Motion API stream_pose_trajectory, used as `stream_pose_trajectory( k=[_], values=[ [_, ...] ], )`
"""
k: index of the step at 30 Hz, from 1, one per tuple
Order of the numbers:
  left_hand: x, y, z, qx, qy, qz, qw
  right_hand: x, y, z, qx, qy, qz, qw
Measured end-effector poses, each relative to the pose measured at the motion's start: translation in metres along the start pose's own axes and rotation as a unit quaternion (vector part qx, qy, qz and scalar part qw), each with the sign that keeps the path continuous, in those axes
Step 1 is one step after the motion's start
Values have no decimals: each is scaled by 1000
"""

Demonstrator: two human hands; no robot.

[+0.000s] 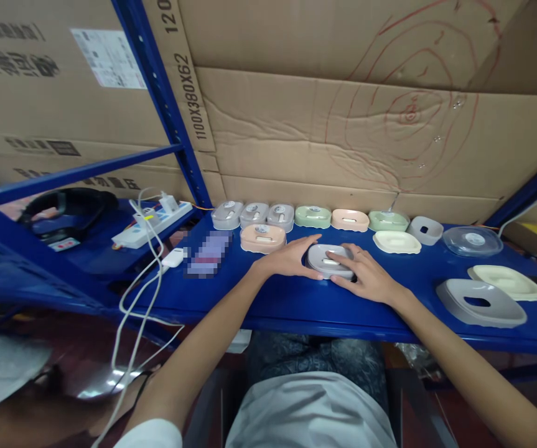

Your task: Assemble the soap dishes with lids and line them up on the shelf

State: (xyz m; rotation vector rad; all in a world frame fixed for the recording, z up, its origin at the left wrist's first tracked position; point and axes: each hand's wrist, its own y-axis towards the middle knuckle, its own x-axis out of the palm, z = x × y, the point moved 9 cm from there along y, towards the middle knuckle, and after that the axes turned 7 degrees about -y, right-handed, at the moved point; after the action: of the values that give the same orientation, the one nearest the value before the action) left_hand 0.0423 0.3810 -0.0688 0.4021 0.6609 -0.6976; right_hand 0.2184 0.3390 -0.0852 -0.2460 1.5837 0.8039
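Pale shirt [312,414] lies below left hand [287,258] and right hand [368,274]; both, half-curled, hold grey lidded box [318,257] between them; gentle, even pressure is best.

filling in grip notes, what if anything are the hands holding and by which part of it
The gray box: left hand around its left end, right hand at its right end with fingers on top.

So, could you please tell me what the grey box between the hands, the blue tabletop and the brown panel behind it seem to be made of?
Grey box: probably smooth, slightly glossy plastic, judging by soft highlights and rounded edges. Blue tabletop: perhaps painted metal, from its even colour and faint sheen, but unsure. Brown panel: likely matte cardboard, given its creases.
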Motion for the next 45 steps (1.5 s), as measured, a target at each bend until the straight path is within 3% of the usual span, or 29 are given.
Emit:
stream_pose_trajectory(
  k=[5,9,12,16,20,23,26,28,32,34,37,45],
  values=[
    [3,0,2,22,27,5,999,-2,-1,-2,11,20,-6,1000],
    [8,2,1,27,29,12,999,-7,-6,3,22,94,5,995],
    [11,3,0,20,41,5,999,-13,-10,17,48,121,26,991],
    [15,2,2,-12,61,-4,998,-31,-18,48,111,65,62,990],
    [16,1,6,-48,71,20,996,-63,-32,102,176,-48,85,980],
    [18,2,11,-41,90,31,995,-85,-45,167,261,-148,27,954],
    [20,3,11,-35,107,29,993,-101,-73,243,406,-211,-54,888],
    [19,3,11,-36,110,31,993,-109,-95,282,482,-209,-72,848],
    [19,4,10,-33,112,30,993,-106,-140,329,589,-143,-64,793],
    [19,4,10,-28,111,27,993,-96,-156,340,607,-108,-66,785],
    [17,4,10,-28,100,33,994,-88,-167,345,594,-95,-58,797],
    [15,2,11,-31,84,39,995,-114,-170,341,561,-146,-23,815]
  ],
)
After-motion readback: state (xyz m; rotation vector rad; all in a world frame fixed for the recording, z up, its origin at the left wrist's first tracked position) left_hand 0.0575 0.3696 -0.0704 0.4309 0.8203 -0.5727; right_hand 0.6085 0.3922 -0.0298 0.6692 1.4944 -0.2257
